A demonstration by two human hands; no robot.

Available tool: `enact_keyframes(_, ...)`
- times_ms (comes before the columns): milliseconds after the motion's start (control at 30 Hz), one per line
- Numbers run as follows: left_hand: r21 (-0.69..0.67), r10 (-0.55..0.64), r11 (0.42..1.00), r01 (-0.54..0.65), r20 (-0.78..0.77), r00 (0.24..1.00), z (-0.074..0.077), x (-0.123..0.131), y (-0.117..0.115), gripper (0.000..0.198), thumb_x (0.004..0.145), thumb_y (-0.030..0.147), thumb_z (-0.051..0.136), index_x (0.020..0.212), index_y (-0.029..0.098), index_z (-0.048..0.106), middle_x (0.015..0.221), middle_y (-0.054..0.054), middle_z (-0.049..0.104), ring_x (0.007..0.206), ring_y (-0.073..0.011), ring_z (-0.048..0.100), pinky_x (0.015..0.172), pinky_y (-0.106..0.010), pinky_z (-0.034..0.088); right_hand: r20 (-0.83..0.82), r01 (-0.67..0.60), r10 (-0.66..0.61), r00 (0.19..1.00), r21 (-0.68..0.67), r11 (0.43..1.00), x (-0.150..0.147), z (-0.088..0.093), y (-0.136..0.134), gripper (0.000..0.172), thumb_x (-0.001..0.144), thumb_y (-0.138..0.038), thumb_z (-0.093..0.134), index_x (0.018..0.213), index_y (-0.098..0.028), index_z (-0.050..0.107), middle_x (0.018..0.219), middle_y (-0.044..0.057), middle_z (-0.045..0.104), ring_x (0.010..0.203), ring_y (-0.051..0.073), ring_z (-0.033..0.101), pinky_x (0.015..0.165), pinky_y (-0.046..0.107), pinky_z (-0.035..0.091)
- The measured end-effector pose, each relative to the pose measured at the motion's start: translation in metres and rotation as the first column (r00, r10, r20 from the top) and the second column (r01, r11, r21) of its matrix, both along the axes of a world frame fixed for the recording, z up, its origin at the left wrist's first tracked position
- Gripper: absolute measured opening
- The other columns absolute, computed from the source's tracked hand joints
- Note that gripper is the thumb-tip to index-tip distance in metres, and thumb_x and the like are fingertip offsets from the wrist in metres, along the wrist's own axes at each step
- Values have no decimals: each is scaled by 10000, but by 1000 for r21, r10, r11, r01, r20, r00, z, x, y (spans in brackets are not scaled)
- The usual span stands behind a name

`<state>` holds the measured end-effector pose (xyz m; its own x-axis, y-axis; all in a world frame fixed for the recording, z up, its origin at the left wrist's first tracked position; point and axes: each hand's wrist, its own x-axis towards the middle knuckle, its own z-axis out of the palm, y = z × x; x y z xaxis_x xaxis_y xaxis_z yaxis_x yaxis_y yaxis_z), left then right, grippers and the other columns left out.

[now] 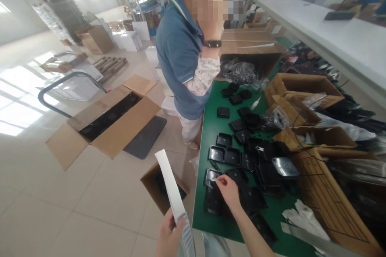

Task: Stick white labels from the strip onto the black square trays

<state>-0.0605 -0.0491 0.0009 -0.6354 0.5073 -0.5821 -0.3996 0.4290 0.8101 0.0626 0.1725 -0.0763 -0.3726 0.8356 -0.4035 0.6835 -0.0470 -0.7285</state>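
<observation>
My left hand (170,231) is closed round a long white paper strip (170,180) beside the table's near left corner. Above the green table (208,225), my right hand (226,186) has its thumb and fingers pinched together on a small white piece (214,179). That piece is over a black tray-like part (212,176). More black parts (233,155) lie in rows and piles in front of and beside my right hand. A silvery, shiny square part (285,166) rests on the pile to the right.
A person in a blue shirt (177,48) stands at the table's far left side. Open cartons (304,84) line its right side under a white shelf (356,36). Another open carton (120,128) stands left on a trolley; a smaller box (153,186) is below the strip.
</observation>
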Motion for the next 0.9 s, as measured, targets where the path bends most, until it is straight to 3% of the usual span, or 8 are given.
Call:
enact_keyframes(167,102,230,965,-240,101,968,-5,-9,-9,597,621,497,841,1087,164,675,1007,-91,770,936,-237,698,831,-287,554,114,-217,214,970,20,976,-27,-34,13,132,785,-204,539,684,-196,623,666,18,660,658,178,600,639,277,395)
enact_keyframes(367,123,163,975,-183,156,974,1,-23,-11,418,644,431,842,932,178,676,767,1,699,813,-181,650,714,-226,514,344,-321,276,897,82,943,-45,-38,4,214,869,-105,473,936,-141,673,885,155,718,782,236,658,684,314,396)
enact_keyframes(467,95,119,986,-135,156,981,3,-25,-10,350,693,361,804,949,170,660,809,-10,698,841,-188,643,760,-251,515,365,-323,262,893,116,939,-46,-22,-11,307,912,-133,430,1160,-116,610,1015,202,695,837,265,659,725,351,425)
enact_keyframes(533,67,116,990,-127,150,982,3,-23,-7,311,698,337,790,918,161,657,810,-19,698,823,-188,638,760,-261,515,253,-314,281,926,100,944,-43,-3,-30,259,921,-209,474,1125,-143,619,1023,149,691,844,234,647,757,332,450)
enact_keyframes(633,77,117,989,-129,147,982,7,-17,4,292,695,327,776,898,152,658,787,-22,691,797,-187,629,742,-266,511,-195,-260,228,954,-160,952,-36,31,-66,228,881,-359,564,920,-164,673,875,70,689,813,200,624,764,294,472)
enact_keyframes(700,98,108,988,-121,130,986,12,-11,13,297,683,325,780,888,144,663,785,-25,687,796,-187,622,747,-267,506,-390,-255,104,915,-358,898,-34,51,-85,256,827,-401,619,890,-166,699,860,61,686,830,211,615,756,299,466)
enact_keyframes(767,98,94,990,-105,103,990,16,-6,22,302,667,328,791,863,135,668,779,-27,680,802,-190,617,751,-265,503,-420,-222,25,907,-429,876,-33,64,-97,258,779,-401,655,868,-166,711,849,59,679,830,218,602,747,304,448)
enact_keyframes(900,76,75,994,-80,68,995,14,4,34,296,655,330,800,832,135,665,758,-15,660,791,-187,611,753,-266,508,-362,-89,-62,930,-386,918,-33,75,-99,200,729,-365,666,695,-168,653,701,30,611,701,191,545,661,295,401)
